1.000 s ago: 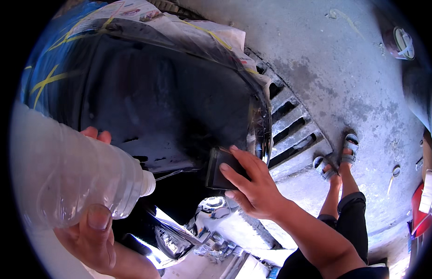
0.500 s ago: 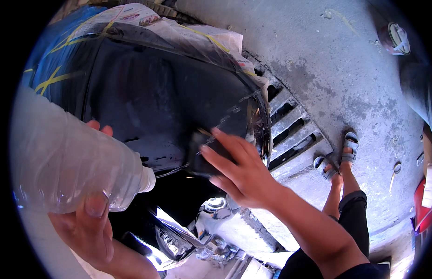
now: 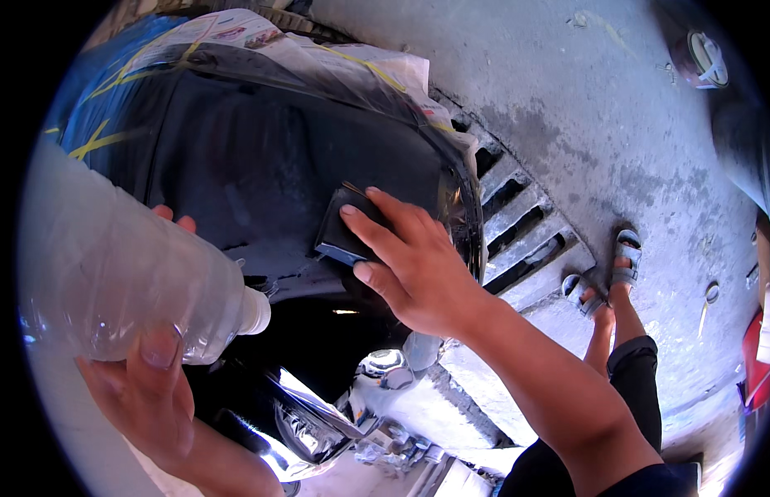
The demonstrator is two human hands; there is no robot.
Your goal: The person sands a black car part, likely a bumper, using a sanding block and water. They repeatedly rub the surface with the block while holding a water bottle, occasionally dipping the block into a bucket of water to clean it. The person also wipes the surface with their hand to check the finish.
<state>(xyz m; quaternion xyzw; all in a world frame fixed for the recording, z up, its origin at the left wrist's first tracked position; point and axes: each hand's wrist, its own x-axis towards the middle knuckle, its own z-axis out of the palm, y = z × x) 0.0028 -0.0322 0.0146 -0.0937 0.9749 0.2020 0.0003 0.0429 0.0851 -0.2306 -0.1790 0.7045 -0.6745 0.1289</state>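
My left hand [image 3: 144, 389] is wrapped round a large, cloudy plastic bottle [image 3: 128, 265]. The bottle lies tilted on its side, its white-rimmed mouth pointing right over the lower edge of a dark, glossy car panel [image 3: 252, 157]. A little liquid seems to glint beside the mouth. On the right part of the panel, my right hand [image 3: 422, 265] grips a black sanding block [image 3: 339, 228], fingers over its top and side. A thin brownish edge, perhaps sandpaper, shows along the block's far side. The block's underside is hidden.
Newspaper [image 3: 368, 66] and blue sheeting [image 3: 124, 62], held with yellow tape, border the panel's far side. A slotted drain cover [image 3: 521, 219] runs along its right. Sandalled feet [image 3: 600, 290] stand on the concrete floor [image 3: 600, 149]. A tin [image 3: 704, 60] is at far right.
My right hand and the block have moved up the panel, away from its lower edge. The bottle has shifted slightly left and down. Droplets seen over the panel earlier are gone.
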